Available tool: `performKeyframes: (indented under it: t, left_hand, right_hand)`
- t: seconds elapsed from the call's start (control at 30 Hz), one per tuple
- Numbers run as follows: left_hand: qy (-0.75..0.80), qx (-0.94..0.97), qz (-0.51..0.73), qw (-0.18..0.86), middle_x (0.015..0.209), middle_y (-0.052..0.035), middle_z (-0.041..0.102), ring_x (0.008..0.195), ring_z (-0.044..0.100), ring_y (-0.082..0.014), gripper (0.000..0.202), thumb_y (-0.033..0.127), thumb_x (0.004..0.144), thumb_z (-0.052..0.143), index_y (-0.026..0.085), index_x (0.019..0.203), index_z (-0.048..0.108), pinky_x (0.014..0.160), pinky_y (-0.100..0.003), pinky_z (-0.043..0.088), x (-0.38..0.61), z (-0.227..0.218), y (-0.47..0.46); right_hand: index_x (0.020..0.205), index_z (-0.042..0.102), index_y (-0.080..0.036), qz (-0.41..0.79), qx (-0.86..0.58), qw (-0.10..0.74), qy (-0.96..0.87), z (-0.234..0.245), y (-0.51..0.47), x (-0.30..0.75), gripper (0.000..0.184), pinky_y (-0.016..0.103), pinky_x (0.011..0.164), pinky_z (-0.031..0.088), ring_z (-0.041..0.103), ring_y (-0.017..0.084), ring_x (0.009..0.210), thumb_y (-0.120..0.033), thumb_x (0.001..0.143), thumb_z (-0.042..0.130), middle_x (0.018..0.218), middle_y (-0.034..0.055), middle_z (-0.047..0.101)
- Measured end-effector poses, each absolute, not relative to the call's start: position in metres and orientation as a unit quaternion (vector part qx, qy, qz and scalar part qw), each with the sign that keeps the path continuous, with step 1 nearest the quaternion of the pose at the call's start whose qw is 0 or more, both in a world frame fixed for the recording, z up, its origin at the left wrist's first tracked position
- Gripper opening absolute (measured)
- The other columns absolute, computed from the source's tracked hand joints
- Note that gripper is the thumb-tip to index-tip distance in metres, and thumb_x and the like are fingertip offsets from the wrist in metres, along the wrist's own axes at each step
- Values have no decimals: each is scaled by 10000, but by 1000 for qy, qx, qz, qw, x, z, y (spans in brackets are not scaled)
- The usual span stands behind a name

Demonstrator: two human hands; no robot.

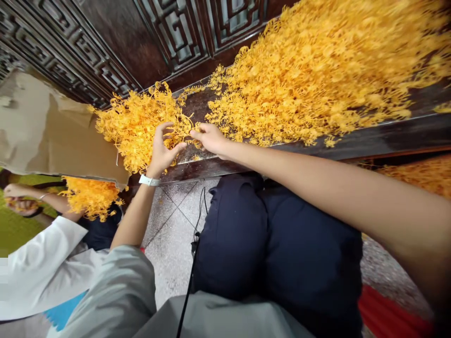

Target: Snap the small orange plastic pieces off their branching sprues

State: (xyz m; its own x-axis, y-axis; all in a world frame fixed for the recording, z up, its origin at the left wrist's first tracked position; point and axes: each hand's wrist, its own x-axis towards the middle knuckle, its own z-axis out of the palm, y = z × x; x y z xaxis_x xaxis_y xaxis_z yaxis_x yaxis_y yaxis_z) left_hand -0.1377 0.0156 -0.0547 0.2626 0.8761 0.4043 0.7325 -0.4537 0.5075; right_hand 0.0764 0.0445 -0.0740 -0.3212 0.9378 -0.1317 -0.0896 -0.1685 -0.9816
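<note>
My left hand (162,149), with a white band at its wrist, is at the near edge of the smaller heap of yellow curly-armed plastic pieces (141,122). Its thumb and fingers are spread in a C shape, and I see nothing gripped between them. Close by on the right, my right hand (210,139) pinches a thin yellow curly piece (190,126) between thumb and forefinger. This piece lies in front of other yellow pieces, so its full outline is hard to make out. A larger heap of the same pieces (299,84) spreads to the right.
The heaps lie on a dark wooden ledge (246,157) before a carved lattice panel (176,33). A cardboard box (63,136) stands at the left. Beyond it sits a person in a white sleeve (42,263), hands near more yellow pieces (91,197). A black cable (192,272) hangs beside my legs.
</note>
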Motion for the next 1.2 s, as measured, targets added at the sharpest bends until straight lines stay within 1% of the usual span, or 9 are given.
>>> performKeyframes:
  t: [0.1,0.23,0.43,0.6,0.73,0.87,0.97,1.1,1.2]
  left_hand:
    - [535,817,211,43,1565,-210,552,1413,519,-381,741,580,956,727,190,1541,490,1185,-542,402,-145,-67,26]
    - [584,804,116,7,1500,-202,621,1358,518,-450,566,484,1055,570,196,1542,553,1111,-620,374,-151,-85,37]
    - [593,795,128,-25,1470,-221,612,1305,524,-472,569,593,1048,520,214,1465,600,1080,-625,351,-146,-90,45]
    - [619,764,181,-29,1336,-216,643,1221,542,-434,529,615,1081,403,217,1311,665,1049,-628,394,-143,-85,58]
    - [601,770,209,-44,1212,-187,668,1168,550,-393,468,605,1080,431,223,1159,690,1073,-622,401,-144,-80,75]
    - [617,762,190,-57,1102,-181,671,1123,559,-399,353,526,1052,531,213,1130,675,1033,-591,412,-151,-77,94]
    - [681,719,130,-51,898,-145,637,1052,578,-369,337,434,1087,439,183,1040,659,996,-507,412,-160,-73,100]
    - [726,684,58,-40,911,-151,647,1028,572,-324,400,411,1116,359,157,995,643,937,-400,398,-164,-69,94]
    - [706,704,55,-44,1021,-176,691,1088,566,-340,375,451,1094,435,165,982,650,986,-426,372,-152,-67,87]
  right_hand:
    - [840,497,-207,659,-430,411,-460,-64,48,94,210,271,553,421,523,128,635,-154,983,642,762,11,577]
    - [802,460,-205,636,-435,476,-423,-48,50,116,263,240,569,415,456,104,645,-2,834,624,711,-13,481]
    - [727,433,-185,603,-450,532,-389,-40,42,146,207,228,625,410,400,91,701,-19,777,547,751,-5,454]
    - [711,413,-171,557,-452,560,-415,-29,42,167,208,214,681,405,462,68,726,-96,867,530,771,-12,451]
    - [678,418,-166,523,-471,594,-390,-20,43,181,276,238,691,402,513,75,721,-144,913,561,717,-23,408]
    - [636,406,-170,530,-490,605,-337,-4,34,189,322,249,619,321,411,35,604,-49,926,477,621,-53,349]
    - [578,346,-201,514,-470,642,-320,6,32,201,387,288,564,288,329,40,543,3,895,436,589,-48,342]
    - [579,272,-266,500,-422,688,-313,4,38,231,470,344,525,308,300,129,555,-205,822,670,604,-15,367]
    - [618,327,-290,550,-389,685,-278,4,38,248,387,363,537,271,226,141,536,-322,734,696,589,-34,288]
